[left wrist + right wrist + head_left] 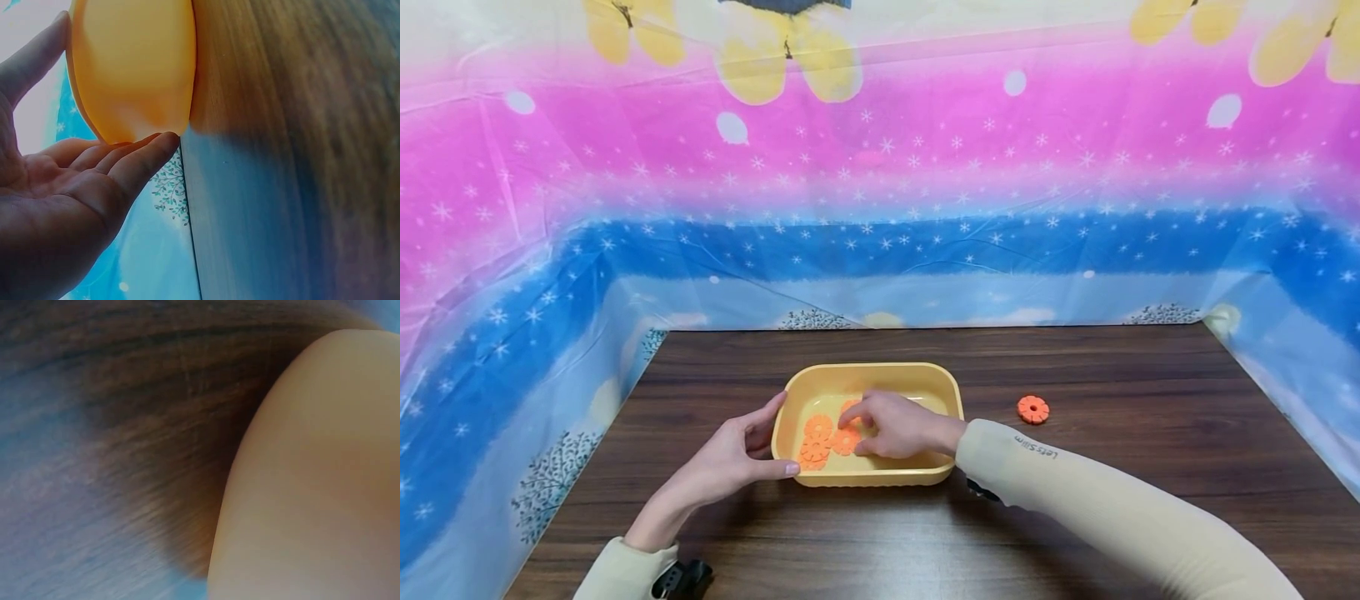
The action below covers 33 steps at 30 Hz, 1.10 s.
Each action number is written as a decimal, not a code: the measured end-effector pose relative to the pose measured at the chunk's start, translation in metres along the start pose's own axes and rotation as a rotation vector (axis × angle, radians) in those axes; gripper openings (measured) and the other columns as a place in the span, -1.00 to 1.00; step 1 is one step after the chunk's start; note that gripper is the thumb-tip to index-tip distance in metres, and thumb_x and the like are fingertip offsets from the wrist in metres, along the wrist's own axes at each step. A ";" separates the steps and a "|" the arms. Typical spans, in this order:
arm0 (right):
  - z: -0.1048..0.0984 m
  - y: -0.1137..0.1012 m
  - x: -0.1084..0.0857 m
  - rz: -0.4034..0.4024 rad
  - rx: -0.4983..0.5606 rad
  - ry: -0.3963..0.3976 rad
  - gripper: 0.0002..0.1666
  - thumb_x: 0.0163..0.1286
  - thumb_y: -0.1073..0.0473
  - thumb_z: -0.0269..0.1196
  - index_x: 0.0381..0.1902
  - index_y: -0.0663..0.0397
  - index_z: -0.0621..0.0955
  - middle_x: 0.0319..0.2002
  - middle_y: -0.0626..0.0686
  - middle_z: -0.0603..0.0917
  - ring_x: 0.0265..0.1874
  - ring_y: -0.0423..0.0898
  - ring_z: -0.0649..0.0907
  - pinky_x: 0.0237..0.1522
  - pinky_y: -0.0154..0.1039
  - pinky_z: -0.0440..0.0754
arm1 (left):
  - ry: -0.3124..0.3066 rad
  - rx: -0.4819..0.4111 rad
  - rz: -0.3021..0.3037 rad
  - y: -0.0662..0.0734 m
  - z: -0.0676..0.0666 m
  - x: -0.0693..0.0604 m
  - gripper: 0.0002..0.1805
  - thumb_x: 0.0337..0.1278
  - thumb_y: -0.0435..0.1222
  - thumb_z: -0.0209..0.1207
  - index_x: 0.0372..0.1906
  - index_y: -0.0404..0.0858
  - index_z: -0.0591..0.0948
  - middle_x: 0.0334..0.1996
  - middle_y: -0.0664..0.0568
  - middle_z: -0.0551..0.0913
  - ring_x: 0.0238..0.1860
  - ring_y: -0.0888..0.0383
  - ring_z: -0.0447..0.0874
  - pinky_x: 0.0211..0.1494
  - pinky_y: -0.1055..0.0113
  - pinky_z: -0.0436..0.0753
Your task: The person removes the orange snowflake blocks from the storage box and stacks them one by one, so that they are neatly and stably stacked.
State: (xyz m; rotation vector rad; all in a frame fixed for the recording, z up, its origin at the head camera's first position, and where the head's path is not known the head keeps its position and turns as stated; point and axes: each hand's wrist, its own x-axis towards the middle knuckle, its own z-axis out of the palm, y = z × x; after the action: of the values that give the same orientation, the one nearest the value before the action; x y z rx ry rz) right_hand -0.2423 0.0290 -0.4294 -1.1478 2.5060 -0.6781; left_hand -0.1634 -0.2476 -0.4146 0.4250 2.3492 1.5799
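Note:
A yellow tray (880, 477) stands on the wooden table, with several orange notched discs (817, 444) lying in its left part. My left hand (722, 458) holds the tray's left end, thumb at the near rim and fingers along the side; the left wrist view shows this hand (69, 181) against the tray's wall (134, 69). Inside the tray, my right hand (898, 427) has its fingers bent down at the discs; whether it pinches one cannot be told. The right wrist view shows the tray's outer wall (312, 469) but no hand.
One orange disc (1033, 409) lies on the table (1112, 467) to the right of the tray. A patterned pink and blue cloth (925, 242) hangs behind the table and along its sides.

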 end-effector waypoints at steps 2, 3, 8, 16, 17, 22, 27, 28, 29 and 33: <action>-0.001 0.000 -0.001 0.013 -0.002 0.004 -0.55 0.35 0.13 0.48 0.20 -0.08 0.73 -0.25 -0.01 0.56 -0.28 -0.16 0.46 -0.20 -0.30 0.47 | 0.002 0.002 -0.003 0.000 0.000 0.000 0.13 0.15 -0.34 0.50 0.66 -0.38 0.02 0.61 -0.35 0.09 0.51 -0.28 0.29 0.29 0.15 0.64; -0.002 0.000 -0.002 0.021 -0.001 0.006 -0.55 0.35 0.13 0.48 0.19 -0.09 0.73 -0.26 0.00 0.56 -0.27 -0.16 0.46 -0.20 -0.29 0.46 | 0.003 0.005 -0.005 0.001 0.000 0.000 0.13 0.15 -0.34 0.50 0.66 -0.38 0.02 0.62 -0.34 0.08 0.51 -0.28 0.29 0.30 0.15 0.63; -0.006 0.003 -0.007 0.061 0.019 0.008 -0.55 0.33 0.16 0.49 0.18 -0.11 0.73 -0.27 0.01 0.53 -0.28 -0.15 0.45 -0.19 -0.28 0.45 | 0.007 0.015 -0.020 0.003 0.000 0.001 0.14 0.15 -0.33 0.50 0.67 -0.37 0.02 0.62 -0.32 0.08 0.52 -0.26 0.28 0.31 0.15 0.62; -0.008 0.005 -0.010 0.046 0.049 0.007 -0.52 0.32 0.20 0.49 0.19 -0.08 0.72 -0.28 0.03 0.54 -0.30 -0.15 0.44 -0.21 -0.30 0.43 | 0.007 0.021 -0.027 0.005 -0.001 -0.001 0.14 0.16 -0.32 0.50 0.67 -0.36 0.01 0.64 -0.31 0.06 0.53 -0.25 0.26 0.30 0.17 0.63; -0.008 0.006 -0.009 0.045 0.053 0.004 -0.52 0.32 0.20 0.48 0.20 -0.08 0.72 -0.27 0.03 0.54 -0.29 -0.15 0.43 -0.20 -0.30 0.43 | 0.007 0.020 -0.026 0.004 0.000 -0.001 0.14 0.16 -0.32 0.50 0.67 -0.36 0.01 0.64 -0.31 0.05 0.54 -0.26 0.25 0.30 0.17 0.62; -0.006 0.007 -0.006 0.033 0.047 0.007 -0.52 0.30 0.24 0.49 0.18 -0.06 0.73 -0.28 0.01 0.54 -0.27 -0.15 0.44 -0.16 -0.29 0.44 | 0.009 0.021 -0.015 0.004 0.000 -0.001 0.13 0.16 -0.33 0.49 0.67 -0.38 0.01 0.63 -0.33 0.07 0.53 -0.27 0.26 0.30 0.16 0.63; -0.004 0.008 -0.003 0.018 0.031 0.020 -0.55 0.25 0.25 0.50 0.13 -0.04 0.75 -0.31 0.00 0.57 -0.28 -0.15 0.47 -0.14 -0.29 0.46 | 0.008 0.016 -0.013 0.003 0.000 -0.001 0.14 0.16 -0.33 0.49 0.67 -0.38 0.00 0.63 -0.34 0.07 0.53 -0.28 0.26 0.30 0.15 0.63; -0.003 0.008 -0.002 0.020 0.030 0.022 -0.55 0.25 0.25 0.50 0.12 -0.03 0.76 -0.31 0.00 0.58 -0.28 -0.15 0.47 -0.14 -0.29 0.47 | 0.007 0.015 -0.012 0.003 0.000 -0.001 0.14 0.16 -0.33 0.49 0.67 -0.38 0.00 0.63 -0.34 0.07 0.53 -0.28 0.26 0.31 0.16 0.63; -0.003 0.008 -0.002 0.020 0.030 0.023 -0.56 0.24 0.25 0.50 0.11 -0.03 0.76 -0.31 0.00 0.59 -0.28 -0.15 0.48 -0.14 -0.28 0.48 | 0.007 0.014 -0.012 0.003 0.000 -0.001 0.13 0.16 -0.33 0.49 0.67 -0.38 0.00 0.62 -0.34 0.07 0.53 -0.28 0.26 0.31 0.16 0.63; -0.003 0.008 0.000 0.027 0.041 0.031 -0.58 0.22 0.26 0.53 0.05 -0.01 0.75 -0.27 -0.01 0.62 -0.24 -0.14 0.51 -0.11 -0.28 0.51 | 0.005 0.005 -0.008 0.002 0.001 -0.001 0.14 0.16 -0.34 0.49 0.67 -0.38 0.00 0.61 -0.35 0.10 0.51 -0.28 0.29 0.29 0.19 0.64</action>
State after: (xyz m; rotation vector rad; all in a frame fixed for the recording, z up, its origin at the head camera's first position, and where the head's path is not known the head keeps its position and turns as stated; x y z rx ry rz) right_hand -0.2484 0.0347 -0.4308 -1.0960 2.5160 -0.7417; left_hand -0.1619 -0.2467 -0.4127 0.4130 2.3558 1.5742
